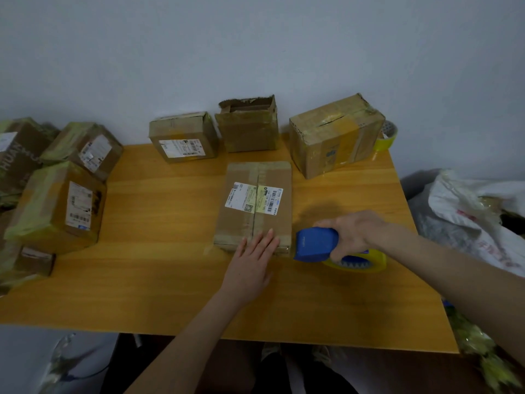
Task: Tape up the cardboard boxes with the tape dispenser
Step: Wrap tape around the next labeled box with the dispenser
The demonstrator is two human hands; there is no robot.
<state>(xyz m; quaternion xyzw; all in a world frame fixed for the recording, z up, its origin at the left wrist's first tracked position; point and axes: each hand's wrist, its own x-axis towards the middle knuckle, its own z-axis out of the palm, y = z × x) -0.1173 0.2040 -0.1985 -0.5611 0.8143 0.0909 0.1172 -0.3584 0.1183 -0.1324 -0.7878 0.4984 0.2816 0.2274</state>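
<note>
A flat cardboard box (255, 177) with a white shipping label lies in the middle of the wooden table (159, 251). My left hand (252, 263) rests flat, fingers spread, on the box's near edge. My right hand (355, 231) grips a blue tape dispenser (315, 245) carrying a yellowish tape roll (366, 258), just right of the box's near right corner. A strip of tape runs along the box's near edge.
Three more cardboard boxes stand along the far edge: a labelled one (183, 136), an open-topped one (247, 126) and a large taped one (335, 135). A spare tape roll (386, 137) sits behind it. Several taped boxes (59, 206) pile at the left. A white bag (477, 211) lies right.
</note>
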